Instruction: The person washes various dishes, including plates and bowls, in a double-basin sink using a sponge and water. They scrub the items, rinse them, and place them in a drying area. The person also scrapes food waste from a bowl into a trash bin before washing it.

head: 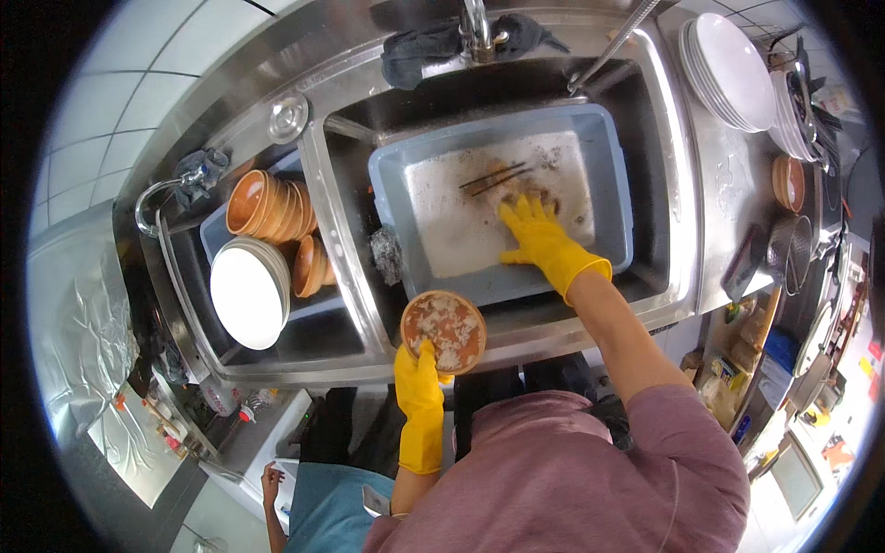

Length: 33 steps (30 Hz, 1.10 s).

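Observation:
My left hand (420,404), in a yellow rubber glove, grips a brown bowl (444,330) by its rim over the sink's front edge. White bits, either food scraps or foam, cling to the bowl's reddish inside. Over a blue-grey plastic basin (442,285), my right hand (536,235) wears the matching glove. Its fingers are spread at the surface of cloudy, foamy water (449,235), with their tips partly hidden. Just beyond them, a pair of dark chopsticks (492,178) lies among brownish scraps. Whatever is under the water cannot be made out.
Brown bowls (266,207) and white plates (249,294) are stacked in the left sink. A scouring pad (386,256) rests beside the basin. More white plates (733,72) stand on the right counter. Behind the faucet (477,31) lies a dark cloth. Another person's hand (272,477) shows at lower left.

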Motion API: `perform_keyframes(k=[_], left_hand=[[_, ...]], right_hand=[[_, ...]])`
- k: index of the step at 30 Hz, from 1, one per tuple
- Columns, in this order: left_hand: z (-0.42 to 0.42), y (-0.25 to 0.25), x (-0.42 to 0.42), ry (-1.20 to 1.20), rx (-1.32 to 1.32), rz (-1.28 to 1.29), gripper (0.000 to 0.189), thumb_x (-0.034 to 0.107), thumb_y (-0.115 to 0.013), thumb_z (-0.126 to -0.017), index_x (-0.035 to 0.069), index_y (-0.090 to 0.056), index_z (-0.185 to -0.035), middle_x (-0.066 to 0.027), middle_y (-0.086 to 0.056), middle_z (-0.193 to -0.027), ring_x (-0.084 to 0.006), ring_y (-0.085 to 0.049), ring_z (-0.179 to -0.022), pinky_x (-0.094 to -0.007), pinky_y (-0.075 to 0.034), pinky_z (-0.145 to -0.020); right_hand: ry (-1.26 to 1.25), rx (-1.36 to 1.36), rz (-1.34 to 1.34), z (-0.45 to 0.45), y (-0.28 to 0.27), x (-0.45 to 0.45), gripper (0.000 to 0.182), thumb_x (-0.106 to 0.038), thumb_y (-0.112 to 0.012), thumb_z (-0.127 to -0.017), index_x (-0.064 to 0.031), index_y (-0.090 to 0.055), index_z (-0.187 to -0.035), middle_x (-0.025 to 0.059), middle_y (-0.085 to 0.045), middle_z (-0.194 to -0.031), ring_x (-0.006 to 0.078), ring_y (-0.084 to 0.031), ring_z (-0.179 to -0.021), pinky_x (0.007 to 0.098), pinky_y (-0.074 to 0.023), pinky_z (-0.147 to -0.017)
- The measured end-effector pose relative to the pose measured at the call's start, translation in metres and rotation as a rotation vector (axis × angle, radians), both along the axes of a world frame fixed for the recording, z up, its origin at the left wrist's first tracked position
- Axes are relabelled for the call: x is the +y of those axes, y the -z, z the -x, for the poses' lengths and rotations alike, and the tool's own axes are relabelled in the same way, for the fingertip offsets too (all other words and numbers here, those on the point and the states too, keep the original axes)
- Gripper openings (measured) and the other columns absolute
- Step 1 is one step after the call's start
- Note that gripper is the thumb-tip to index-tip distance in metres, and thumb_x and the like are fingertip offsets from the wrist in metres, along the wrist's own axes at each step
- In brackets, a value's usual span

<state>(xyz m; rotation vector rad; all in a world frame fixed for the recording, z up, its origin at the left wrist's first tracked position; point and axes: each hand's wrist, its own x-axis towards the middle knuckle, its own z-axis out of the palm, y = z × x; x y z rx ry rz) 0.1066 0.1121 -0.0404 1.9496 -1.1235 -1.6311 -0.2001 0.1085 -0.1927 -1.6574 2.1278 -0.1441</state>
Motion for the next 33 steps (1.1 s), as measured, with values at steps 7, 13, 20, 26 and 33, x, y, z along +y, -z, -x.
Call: perform_keyframes(k=[7, 13, 20, 26, 33], left_hand=[[0.014, -0.017, -0.007, 0.035, -0.095, -0.05, 0.035, 0.029, -0.063, -0.097, -0.001, -0.058, -0.113, -0.0113, -0.066, -0.088, -0.0169, -0.065, -0.058, -0.026, -0.051, -0.053], [0.016, -0.017, -0.004, 0.104, -0.228, 0.011, 0.033, 0.028, -0.063, -0.096, -0.001, -0.06, -0.111, -0.012, -0.065, -0.09, -0.0189, -0.066, -0.065, -0.0277, -0.05, -0.056], [0.009, -0.017, 0.001, 0.152, -0.262, 0.043, 0.029, 0.023, -0.061, -0.096, 0.0, -0.063, -0.114, -0.0167, -0.065, -0.103, -0.029, -0.064, -0.089, -0.0356, -0.05, -0.078], [-0.029, 0.009, 0.005, 0.394, -0.161, 0.263, 0.032, 0.021, -0.058, -0.097, 0.003, -0.061, -0.122, -0.0201, -0.061, -0.117, -0.0352, -0.06, -0.103, -0.0409, -0.048, -0.088], [-0.018, 0.015, -0.036, 0.477, 0.019, 0.062, 0.044, 0.03, -0.049, -0.102, 0.004, -0.049, -0.138, -0.0207, -0.054, -0.132, -0.0313, -0.059, -0.112, -0.0375, -0.05, -0.091]], right_hand=[[-0.185, -0.109, -0.297, -0.007, 0.016, -0.018, 0.029, -0.027, -0.071, -0.076, -0.0122, -0.072, -0.101, 0.0164, -0.067, -0.11, 0.0348, -0.063, -0.105, 0.049, -0.0505, -0.086], [-0.163, -0.138, -0.202, -0.063, -0.01, -0.064, 0.02, -0.021, -0.068, -0.078, -0.0102, -0.074, -0.094, 0.0138, -0.071, -0.099, 0.0339, -0.067, -0.099, 0.0456, -0.0532, -0.08], [-0.159, -0.16, -0.423, -0.094, 0.038, -0.072, 0.025, -0.025, -0.066, -0.085, -0.0094, -0.075, -0.102, 0.0148, -0.071, -0.107, 0.0333, -0.067, -0.1, 0.0446, -0.0521, -0.086], [-0.033, -0.428, -0.142, -0.049, -0.028, -0.054, 0.031, -0.034, -0.071, -0.084, -0.0112, -0.073, -0.105, 0.0153, -0.068, -0.109, 0.038, -0.062, -0.104, 0.0455, -0.0489, -0.091], [0.278, -0.45, 0.201, -0.022, -0.096, -0.036, 0.022, -0.026, -0.069, -0.085, -0.0095, -0.073, -0.099, 0.0175, -0.07, -0.092, 0.0362, -0.067, -0.089, 0.0438, -0.0536, -0.08]])
